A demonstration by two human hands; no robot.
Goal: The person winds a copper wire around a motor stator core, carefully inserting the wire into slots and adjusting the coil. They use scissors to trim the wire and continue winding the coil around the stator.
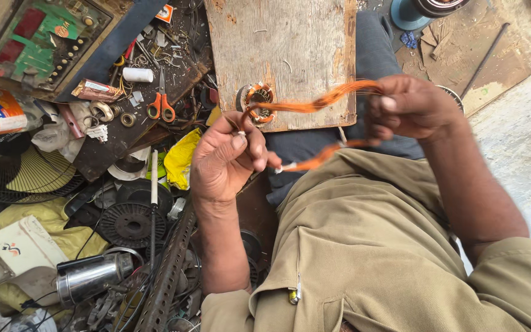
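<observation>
Head view: copper wire coil (314, 106) stretched between both hands (314, 132).

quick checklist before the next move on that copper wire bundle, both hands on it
1. Left hand pinches one end of the copper wire bundle: ok.
2. Right hand grips the far end of the loop: ok.
3. Loop held clear above the wooden board: ok.
4. Strands free of tangles: cannot tell.
5. Orange-handled scissors lie within the left hand's reach, it seems: ok.
6. Small wound part sits at the board's edge, steady or not: cannot tell.
</observation>
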